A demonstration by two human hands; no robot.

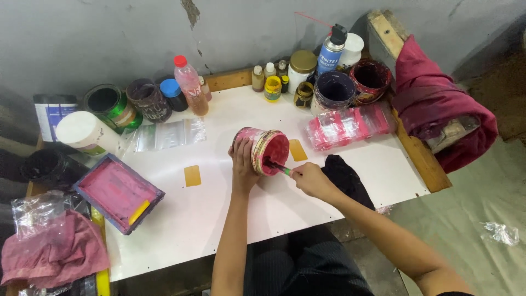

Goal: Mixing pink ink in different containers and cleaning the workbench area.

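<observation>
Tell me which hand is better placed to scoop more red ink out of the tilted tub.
Right. The right hand already holds the stirring tool, whose tip is inside the ink tub. The left hand is busy holding the tub tilted.

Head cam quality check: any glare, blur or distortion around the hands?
Head view: soft even light, faint shadows under the forearms. Mild sheen on the white table, no blown glare. Left hand, tilted paint tub and right hand reasonably sharp; the stick tip in the tub is slightly smeared. Wide-lens bending at the edges.
</observation>
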